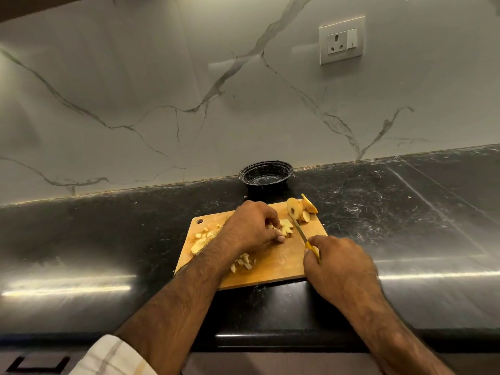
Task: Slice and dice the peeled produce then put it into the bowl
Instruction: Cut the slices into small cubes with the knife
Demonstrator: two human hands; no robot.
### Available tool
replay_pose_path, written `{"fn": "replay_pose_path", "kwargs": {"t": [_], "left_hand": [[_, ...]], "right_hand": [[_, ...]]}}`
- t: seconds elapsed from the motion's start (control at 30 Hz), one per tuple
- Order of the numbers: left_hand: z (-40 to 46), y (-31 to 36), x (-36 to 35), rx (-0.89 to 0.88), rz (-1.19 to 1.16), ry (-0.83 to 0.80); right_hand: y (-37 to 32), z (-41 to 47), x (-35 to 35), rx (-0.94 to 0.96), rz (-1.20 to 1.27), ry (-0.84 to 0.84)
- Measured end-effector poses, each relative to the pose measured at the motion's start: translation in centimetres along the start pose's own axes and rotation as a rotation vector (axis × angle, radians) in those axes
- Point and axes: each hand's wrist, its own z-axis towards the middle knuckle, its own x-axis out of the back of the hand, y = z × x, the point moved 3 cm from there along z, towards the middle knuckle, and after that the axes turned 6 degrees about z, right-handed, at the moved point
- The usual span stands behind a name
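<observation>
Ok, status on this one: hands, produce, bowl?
Left hand holds pieces on board. Right hand grips knife. Slices uncut. Bowl empty, unobstructed.

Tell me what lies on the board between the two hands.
Head view: between left hand and right hand, the knife blade and bare cutting board; cut pieces sit under the left fingers.

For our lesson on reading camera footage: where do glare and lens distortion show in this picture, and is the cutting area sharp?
Head view: bright streaks of glare lie across the black countertop left and right of the cutting board; the wide lens bends the counter's back edge into a slope; the hands, knife and diced pieces are reasonably sharp, evenly lit, with soft shadows.
</observation>
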Motion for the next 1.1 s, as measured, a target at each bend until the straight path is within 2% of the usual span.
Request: {"fn": "replay_pose_path", "kwargs": {"t": [0.33, 0.83, 1.1], "left_hand": [[-0.9, 1.7, -1.0, 0.071, 0.117, 0.195], [-0.6, 0.8, -0.6, 0.09, 0.085, 0.188], [0.5, 1.5, -1.5, 0.074, -0.021, 0.219]], "right_hand": [[-1.0, -0.2, 0.3, -0.01, -0.021, -0.009], [-1.0, -0.7, 2.5, -0.006, -0.042, -0.09], [-0.5, -0.1, 3.1, -0.052, -0.071, -0.143]]}}
